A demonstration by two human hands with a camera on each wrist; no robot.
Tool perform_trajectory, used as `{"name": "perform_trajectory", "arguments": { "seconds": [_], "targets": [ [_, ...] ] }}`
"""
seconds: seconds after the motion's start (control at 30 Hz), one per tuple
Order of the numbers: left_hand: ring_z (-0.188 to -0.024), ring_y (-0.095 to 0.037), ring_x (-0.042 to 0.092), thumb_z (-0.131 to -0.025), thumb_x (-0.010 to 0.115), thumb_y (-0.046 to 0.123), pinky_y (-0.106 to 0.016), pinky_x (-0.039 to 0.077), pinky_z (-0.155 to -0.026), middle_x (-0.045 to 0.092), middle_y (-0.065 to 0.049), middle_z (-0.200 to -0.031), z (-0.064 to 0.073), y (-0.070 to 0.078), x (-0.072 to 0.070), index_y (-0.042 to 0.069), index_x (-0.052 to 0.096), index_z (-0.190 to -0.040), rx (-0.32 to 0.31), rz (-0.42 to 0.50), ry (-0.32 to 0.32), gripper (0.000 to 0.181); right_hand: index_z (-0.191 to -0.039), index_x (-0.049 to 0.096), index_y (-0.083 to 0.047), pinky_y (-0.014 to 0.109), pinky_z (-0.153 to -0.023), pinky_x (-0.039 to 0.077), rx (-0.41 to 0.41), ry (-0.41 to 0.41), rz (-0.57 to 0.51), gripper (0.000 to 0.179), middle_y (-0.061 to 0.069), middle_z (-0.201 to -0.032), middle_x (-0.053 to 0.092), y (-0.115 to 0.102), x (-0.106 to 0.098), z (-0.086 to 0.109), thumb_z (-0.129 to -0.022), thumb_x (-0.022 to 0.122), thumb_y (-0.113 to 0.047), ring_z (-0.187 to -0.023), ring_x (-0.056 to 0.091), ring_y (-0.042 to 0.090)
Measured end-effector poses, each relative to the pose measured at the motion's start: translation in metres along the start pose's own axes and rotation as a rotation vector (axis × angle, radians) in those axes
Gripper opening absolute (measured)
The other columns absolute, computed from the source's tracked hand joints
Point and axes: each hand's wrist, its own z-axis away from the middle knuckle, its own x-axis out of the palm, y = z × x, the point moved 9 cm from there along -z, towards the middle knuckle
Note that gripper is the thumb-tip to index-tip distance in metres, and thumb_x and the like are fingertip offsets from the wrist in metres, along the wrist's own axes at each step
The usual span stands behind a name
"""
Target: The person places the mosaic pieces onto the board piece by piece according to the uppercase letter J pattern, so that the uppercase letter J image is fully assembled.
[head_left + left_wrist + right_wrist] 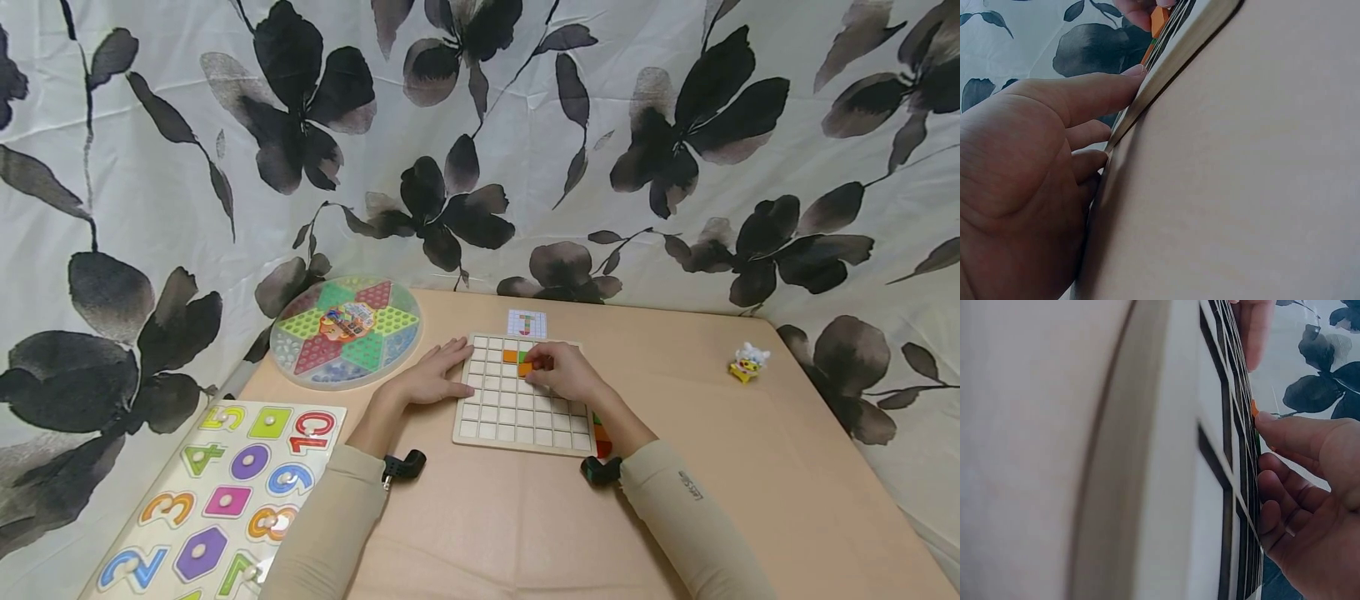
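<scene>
A wooden grid board (491,429) with pale squares lies on the table. My left hand (429,377) rests at its left edge, fingers extended; in the left wrist view the thumb (1104,94) touches the board's rim. My right hand (566,371) is over the upper right of the board, its thumb and fingers pinching an orange tile (524,369). That tile also shows between fingertips in the left wrist view. Left of it another orange tile (510,357) sits in the grid, and a green tile (522,357) is partly hidden by the fingers.
A pattern card (527,323) lies behind the board. Coloured pieces (602,437) lie at its right edge, partly under the right forearm. A round star-patterned game board (345,333) and a number puzzle (217,500) are on the left. A small toy figure (747,362) stands at right.
</scene>
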Motion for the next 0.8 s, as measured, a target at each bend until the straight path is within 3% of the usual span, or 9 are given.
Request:
{"name": "perform_trajectory", "arguments": {
  "seconds": [0.8],
  "targets": [
    [-0.164, -0.030, 0.004, -0.094, 0.072, 0.043, -0.046, -0.002, -0.134, 0.010, -0.012, -0.176, -0.0004, 0.0022, -0.0006, 0.008, 0.029, -0.165, 0.037, 0.001, 0.000, 0.090, -0.111, 0.076, -0.007, 0.032, -0.075, 0.045, -0.006, 0.014, 0.024, 0.023, 0.005, -0.090, 0.064, -0.0037, 0.0000, 0.0011, -0.088, 0.082, -0.008, -0.084, 0.054, 0.022]
  ]
}}
